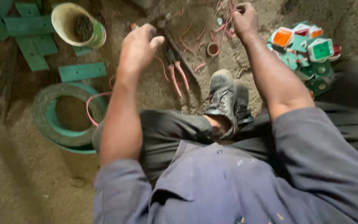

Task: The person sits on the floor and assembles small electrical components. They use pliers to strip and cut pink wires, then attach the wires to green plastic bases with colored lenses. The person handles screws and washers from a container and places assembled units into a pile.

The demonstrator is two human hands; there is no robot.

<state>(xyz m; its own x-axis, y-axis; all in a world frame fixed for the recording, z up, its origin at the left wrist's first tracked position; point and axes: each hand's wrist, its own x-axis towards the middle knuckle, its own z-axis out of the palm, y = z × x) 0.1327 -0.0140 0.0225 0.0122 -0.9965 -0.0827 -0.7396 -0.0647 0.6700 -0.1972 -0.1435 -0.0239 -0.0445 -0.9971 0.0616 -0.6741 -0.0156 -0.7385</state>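
A: The left hand point(139, 45) hangs over the sandy ground, fingers loosely curled, thumb out; whether it pinches anything, I cannot tell.

B: And the right hand point(245, 18)?

A: Closed into a loose fist on a bundle of thin pink wires point(225, 20) at the top of the view, near a small round metal ring point(213, 49).

B: What lies between the hands?

A: A pair of pliers with pink handles point(175, 72) on the sand, just beside the left hand and above a worn grey shoe point(224, 97).

B: Around them?

A: A cream plastic tub with a green band point(78, 25) and flat green strips point(81, 71) to the left, a green roll of tape-like band point(65, 118) below, and a pile of green square lamp housings with orange and red lenses point(307, 47) to the right.
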